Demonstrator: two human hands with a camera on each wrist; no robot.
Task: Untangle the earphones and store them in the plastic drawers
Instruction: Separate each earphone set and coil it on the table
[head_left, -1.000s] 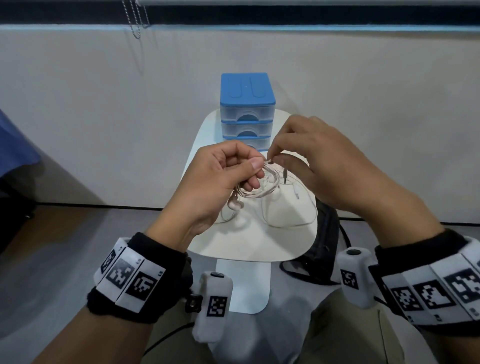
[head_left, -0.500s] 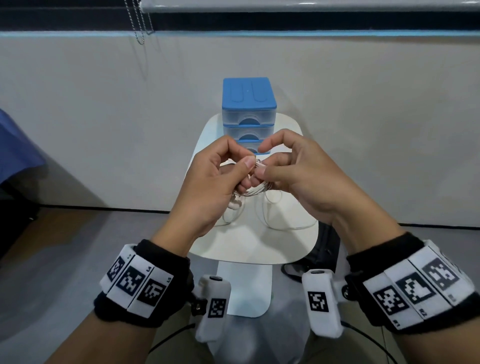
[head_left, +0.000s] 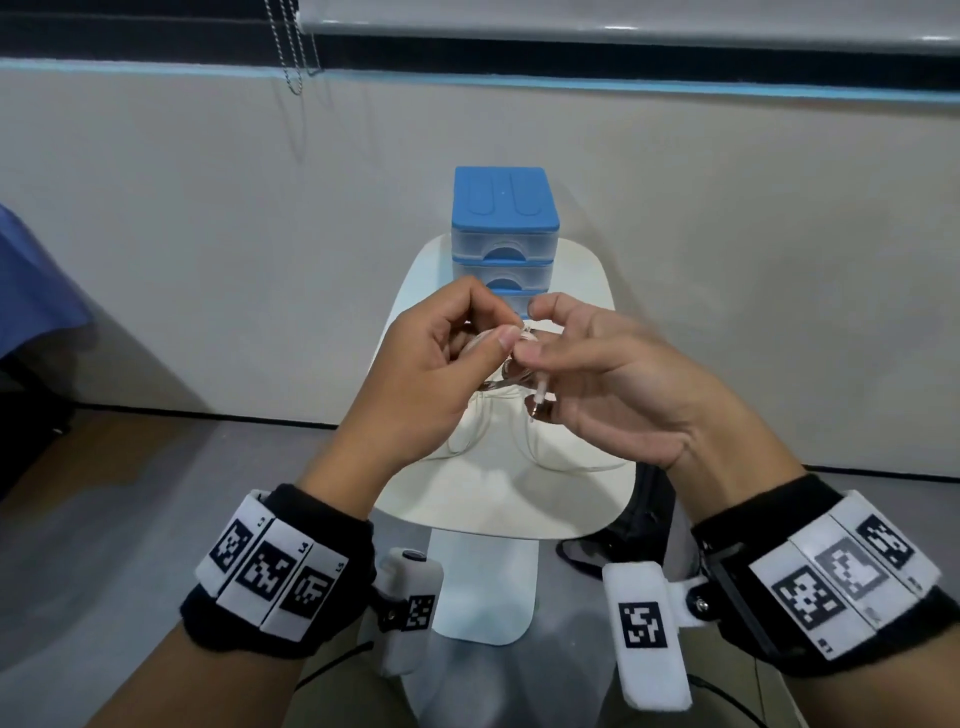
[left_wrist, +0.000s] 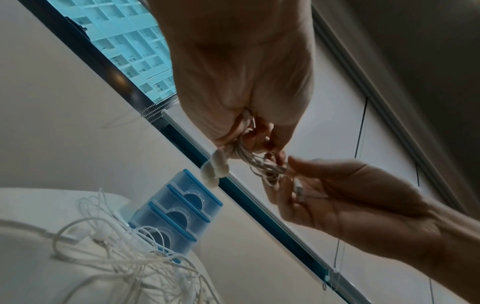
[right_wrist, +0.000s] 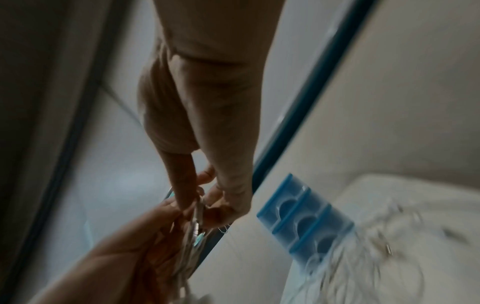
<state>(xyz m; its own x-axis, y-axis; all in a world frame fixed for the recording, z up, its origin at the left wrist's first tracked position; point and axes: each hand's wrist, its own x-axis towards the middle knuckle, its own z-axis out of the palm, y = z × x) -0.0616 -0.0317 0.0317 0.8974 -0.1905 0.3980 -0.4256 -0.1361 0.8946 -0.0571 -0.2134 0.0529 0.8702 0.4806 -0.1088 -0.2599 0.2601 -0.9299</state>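
**Coil pinched above the table**

At frame centre, the left hand (head_left: 426, 364) pinches the coiled earphones (left_wrist: 262, 164) while the right hand (head_left: 613, 384) nips the plug end (head_left: 540, 388), likely winding the cord for storage. Above them, the plastic drawers (head_left: 505, 249) stand closed, contents unseen. More tangled earphones (left_wrist: 124, 246) lie on the table (head_left: 498, 509).

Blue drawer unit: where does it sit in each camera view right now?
Head: blue drawer unit upper centre, behind both hands.
Left wrist: lower left, beside loose cables.
Right wrist: right of centre, blurred.
Shared landmark: white table beneath it.
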